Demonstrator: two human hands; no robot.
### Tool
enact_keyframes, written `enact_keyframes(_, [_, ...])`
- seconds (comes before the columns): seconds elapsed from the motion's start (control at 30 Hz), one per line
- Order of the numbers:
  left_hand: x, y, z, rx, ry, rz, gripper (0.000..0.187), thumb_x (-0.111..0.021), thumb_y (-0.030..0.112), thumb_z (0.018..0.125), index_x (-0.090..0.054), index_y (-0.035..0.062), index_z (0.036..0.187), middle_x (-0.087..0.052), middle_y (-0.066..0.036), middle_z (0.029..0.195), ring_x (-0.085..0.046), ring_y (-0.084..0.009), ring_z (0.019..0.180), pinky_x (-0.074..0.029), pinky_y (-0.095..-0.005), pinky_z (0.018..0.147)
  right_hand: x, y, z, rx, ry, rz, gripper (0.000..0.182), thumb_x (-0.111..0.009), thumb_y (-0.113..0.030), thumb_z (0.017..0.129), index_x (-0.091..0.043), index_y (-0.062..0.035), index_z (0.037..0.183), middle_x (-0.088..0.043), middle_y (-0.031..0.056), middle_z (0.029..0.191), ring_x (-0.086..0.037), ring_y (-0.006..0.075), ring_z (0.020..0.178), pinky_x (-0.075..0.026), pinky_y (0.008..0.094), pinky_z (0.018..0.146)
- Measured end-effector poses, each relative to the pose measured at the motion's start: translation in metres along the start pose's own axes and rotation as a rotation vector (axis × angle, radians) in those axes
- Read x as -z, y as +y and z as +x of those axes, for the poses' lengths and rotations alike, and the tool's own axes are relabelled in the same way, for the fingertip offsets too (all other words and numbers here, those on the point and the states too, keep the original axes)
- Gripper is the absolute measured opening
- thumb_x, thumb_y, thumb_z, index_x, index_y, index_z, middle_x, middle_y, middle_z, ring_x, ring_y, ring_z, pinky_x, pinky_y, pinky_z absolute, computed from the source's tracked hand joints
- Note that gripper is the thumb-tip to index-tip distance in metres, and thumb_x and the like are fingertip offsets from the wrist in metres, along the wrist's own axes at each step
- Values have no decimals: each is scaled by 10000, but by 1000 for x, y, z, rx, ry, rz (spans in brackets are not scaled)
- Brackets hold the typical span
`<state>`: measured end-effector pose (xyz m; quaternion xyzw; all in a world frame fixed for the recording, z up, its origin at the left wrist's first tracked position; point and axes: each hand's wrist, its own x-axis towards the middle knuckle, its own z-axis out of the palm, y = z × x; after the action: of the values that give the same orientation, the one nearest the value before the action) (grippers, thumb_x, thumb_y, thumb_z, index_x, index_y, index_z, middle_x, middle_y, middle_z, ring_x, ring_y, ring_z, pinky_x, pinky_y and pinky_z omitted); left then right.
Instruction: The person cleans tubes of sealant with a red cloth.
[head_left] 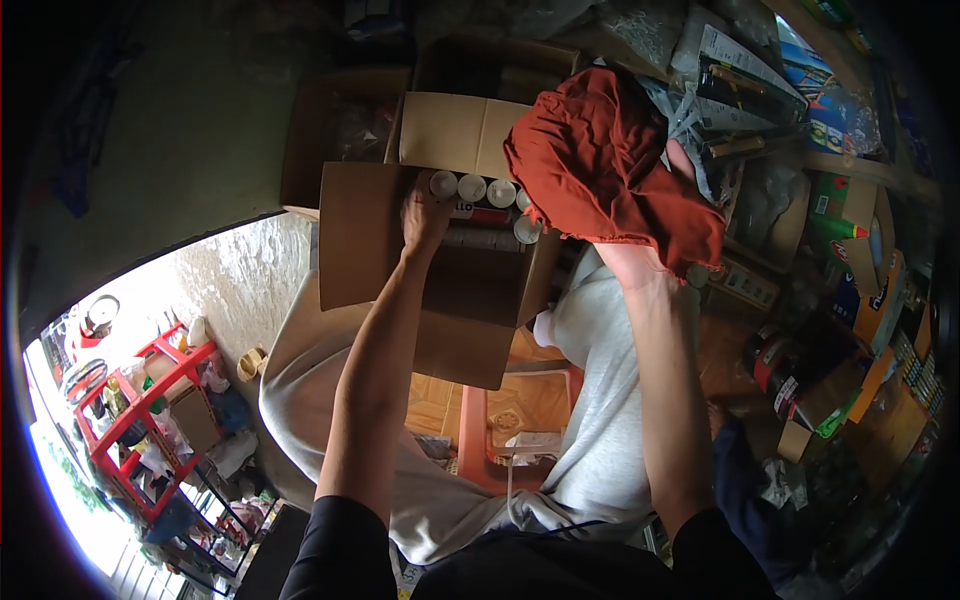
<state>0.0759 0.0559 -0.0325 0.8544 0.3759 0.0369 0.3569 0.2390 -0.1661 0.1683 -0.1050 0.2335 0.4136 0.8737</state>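
An open cardboard box point(360, 235) stands in front of me, its flaps spread. White round-topped cylinders point(472, 188) line its far side, with a red and white label below them. My left hand point(425, 215) reaches into the box beside the leftmost cylinder; its fingers are bent and partly in shadow, and what they grip, if anything, is too dark to tell. A crumpled red-brown cloth point(600, 150) lies over my right hand point(635, 265), to the right of the box. The cloth hides most of that hand's fingers; one fingertip shows at the cloth's right edge.
More cardboard boxes point(345, 110) stand behind the open one. Packages and plastic bags crowd the right side. A red plastic stool point(480, 420) is below the box, between my legs. A red rack point(100, 450) with assorted items stands at the lower left.
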Motion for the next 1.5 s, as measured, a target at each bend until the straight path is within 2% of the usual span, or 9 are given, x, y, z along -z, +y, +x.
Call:
enact_keyframes(0.27, [33, 13, -43, -84, 134, -42, 484, -805, 154, 752, -582, 3, 1155, -663, -148, 1041, -654, -320, 969, -530, -390, 836, 1, -5, 0, 24, -34, 31, 597, -552, -393, 923, -453, -91, 1428, -436, 107, 1491, -403, 320, 1370, -271, 507, 1159])
enact_keyframes(0.5, [135, 94, -117, 45, 321, -788, 399, -633, -48, 886, -526, -24, 1270, -596, -118, 1194, -591, -214, 1132, -479, -370, 1017, -1, -9, -5, -20, -188, 94, 637, -507, -459, 936, -433, -77, 1441, -439, 126, 1487, -407, 328, 1370, -269, 500, 1169])
enact_keyframes(0.63, [129, 148, -106, 20, 257, -1634, 552, -455, 539, 985, -532, 72, 1269, -610, -73, 1099, -609, -201, 1003, -509, -371, 867, -5, 9, -21, -130, -208, 245, 592, -497, -424, 954, -433, -97, 1444, -403, 119, 1513, -397, 321, 1379, -289, 470, 1165])
enact_keyframes(0.73, [104, 145, -91, 271, -194, -1619, 629, -416, 630, 961, -486, 119, 1322, -597, -63, 1085, -607, -199, 958, -510, -360, 823, -5, 51, -23, 1, -380, -450, 515, -513, -336, 954, -464, -122, 1420, -417, 137, 1485, -401, 352, 1360, -317, 433, 1121])
enact_keyframes(0.9, [64, 125, -124, 102, -247, -1378, 650, -337, 516, 1020, -251, 125, 1532, -300, -106, 1556, -315, -279, 1424, -320, -412, 1155, -10, 81, -48, 697, -559, -2055, 584, -597, -186, 880, -454, -122, 1442, -350, 180, 1525, -206, 427, 1447, -215, 514, 1177])
enact_keyframes(1.03, [96, 125, -134, 242, -311, -1575, 618, -327, 458, 1034, -231, 119, 1542, -285, -109, 1569, -289, -295, 1441, -293, -405, 1178, -4, 104, -56, 596, -495, -1956, 637, -642, -229, 904, -382, -137, 1479, -210, 190, 1580, -183, 456, 1445, -258, 541, 1162])
enact_keyframes(1.2, [114, 157, -131, 486, -169, -1405, 530, -340, 392, 1038, -397, 80, 1462, -464, -117, 1455, -478, -270, 1300, -384, -383, 1105, -9, 109, -59, 536, -378, -1921, 637, -646, -118, 887, -356, -100, 1454, -237, 277, 1523, -486, 525, 1207, -512, 509, 961])
enact_keyframes(1.33, [103, 167, -112, 194, -423, -1387, 479, -430, 388, 1010, -499, 70, 1362, -586, -89, 1304, -578, -226, 1156, -440, -364, 1030, -7, 97, -69, 590, -212, -1867, 606, -604, -85, 904, -336, -34, 1446, -336, 297, 1460, -459, 488, 1259, -471, 467, 1012])
enact_keyframes(1.5, [94, 188, -130, -167, -518, -1068, 643, -393, 454, 1031, -278, 44, 1513, -219, -153, 1475, -216, -292, 1410, -175, -407, 1176, 8, 60, -78, 802, -120, -1684, 512, -471, -170, 1015, -304, 11, 1463, -451, 230, 1405, -455, 331, 1310, -342, 397, 1097])
